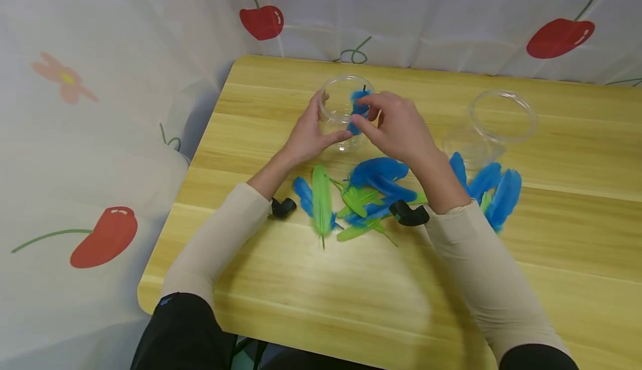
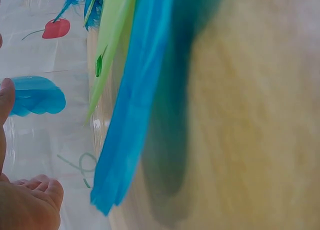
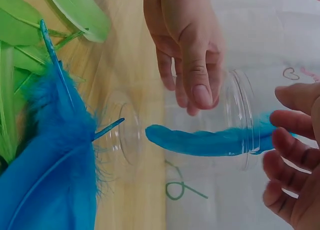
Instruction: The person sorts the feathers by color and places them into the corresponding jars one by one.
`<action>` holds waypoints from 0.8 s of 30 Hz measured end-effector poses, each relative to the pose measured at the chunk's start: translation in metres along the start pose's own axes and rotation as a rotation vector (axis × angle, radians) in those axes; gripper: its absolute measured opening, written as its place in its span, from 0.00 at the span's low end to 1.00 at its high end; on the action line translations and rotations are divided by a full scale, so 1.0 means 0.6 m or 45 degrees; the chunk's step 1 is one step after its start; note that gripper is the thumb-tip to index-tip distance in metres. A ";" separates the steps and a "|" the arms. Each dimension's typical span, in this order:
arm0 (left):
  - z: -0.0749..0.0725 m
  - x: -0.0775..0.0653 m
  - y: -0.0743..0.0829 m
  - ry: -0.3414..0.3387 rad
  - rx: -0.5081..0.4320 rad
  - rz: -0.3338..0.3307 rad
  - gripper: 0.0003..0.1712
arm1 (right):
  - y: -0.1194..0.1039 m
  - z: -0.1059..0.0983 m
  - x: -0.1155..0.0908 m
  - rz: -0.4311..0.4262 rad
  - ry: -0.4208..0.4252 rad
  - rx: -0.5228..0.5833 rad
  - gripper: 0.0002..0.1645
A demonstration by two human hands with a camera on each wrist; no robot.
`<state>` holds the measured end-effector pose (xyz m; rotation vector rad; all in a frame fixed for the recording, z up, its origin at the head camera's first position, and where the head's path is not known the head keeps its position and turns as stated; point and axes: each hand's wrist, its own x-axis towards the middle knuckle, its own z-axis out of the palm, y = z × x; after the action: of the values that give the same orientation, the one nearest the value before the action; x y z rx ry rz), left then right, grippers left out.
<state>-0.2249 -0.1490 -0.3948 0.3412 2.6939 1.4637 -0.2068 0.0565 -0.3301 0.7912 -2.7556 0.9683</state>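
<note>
My left hand [image 1: 312, 131] grips a clear plastic cup [image 1: 333, 112] from its left side, thumb toward the near side. A blue feather [image 3: 200, 142] stands inside the cup, its quill end sticking out past the rim. At that end is my right hand [image 1: 398, 125], with thumb and forefinger parted beside the feather in the right wrist view. Nearer me lies a loose pile of blue feathers [image 1: 378, 170] and green feathers [image 1: 321, 194]. The left wrist view shows only parts of the hands at its left edge.
Farther right on the wooden table [image 1: 577, 236] is a second clear cup [image 1: 528, 127]. Several blue feathers [image 1: 505, 197], with some green among them, lie before it, partly behind the right forearm. A white curtain [image 1: 421, 19] printed with cherries hangs behind the table and at the left.
</note>
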 end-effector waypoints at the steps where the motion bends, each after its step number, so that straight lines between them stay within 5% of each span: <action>1: 0.000 0.000 -0.001 0.002 -0.002 -0.001 0.62 | 0.000 0.002 0.001 0.001 0.043 0.004 0.19; 8: -0.001 -0.002 -0.002 0.010 -0.015 0.006 0.61 | -0.005 0.012 0.011 0.047 0.315 0.069 0.16; 19: 0.000 0.001 -0.011 0.010 -0.023 0.032 0.62 | -0.024 0.013 0.031 -0.134 0.427 0.087 0.12; 24: -0.002 0.000 -0.011 -0.003 -0.027 0.024 0.61 | -0.032 0.015 0.040 -0.116 0.390 0.091 0.13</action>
<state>-0.2259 -0.1533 -0.3995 0.3683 2.6783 1.4950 -0.2174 0.0279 -0.3203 0.7043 -2.4172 1.0754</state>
